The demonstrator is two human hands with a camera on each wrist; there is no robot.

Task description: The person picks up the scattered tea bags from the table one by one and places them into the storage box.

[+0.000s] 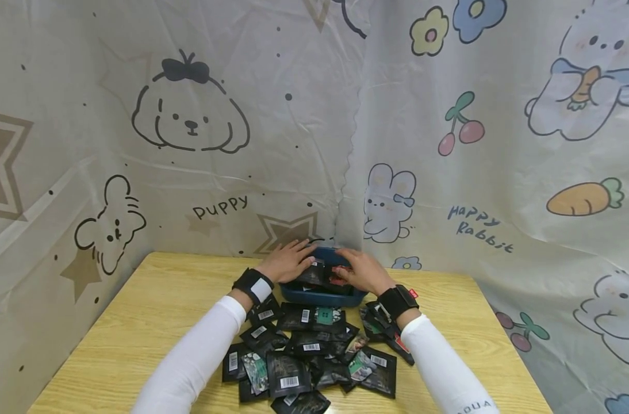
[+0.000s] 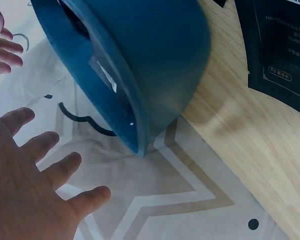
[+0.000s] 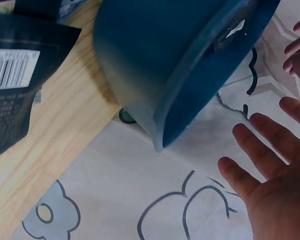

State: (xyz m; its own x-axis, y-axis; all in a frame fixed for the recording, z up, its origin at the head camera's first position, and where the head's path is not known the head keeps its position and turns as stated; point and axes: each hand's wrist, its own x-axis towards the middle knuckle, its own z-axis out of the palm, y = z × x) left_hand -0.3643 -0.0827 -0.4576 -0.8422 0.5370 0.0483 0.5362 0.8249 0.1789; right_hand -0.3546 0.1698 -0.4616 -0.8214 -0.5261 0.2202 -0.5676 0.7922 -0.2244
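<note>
A blue plastic bin [image 1: 322, 298] stands at the back of the table with black packets [image 1: 313, 275] and a red-marked packet [image 1: 338, 278] inside. My left hand [image 1: 287, 262] hovers over its left side, and my right hand [image 1: 366, 272] over its right side. In the left wrist view, the left fingers [image 2: 60, 170] are spread and apart from the bin wall [image 2: 165, 55]. Across in the right wrist view, the right fingers [image 3: 260, 147] are likewise spread, with nothing between them.
Several black packets with barcode labels [image 1: 290, 374] lie in a loose pile in front of the bin. A smaller group [image 1: 378, 322] lies beside my right wrist. A patterned cloth [image 1: 294, 144] hangs right behind the wooden table [image 1: 154, 305].
</note>
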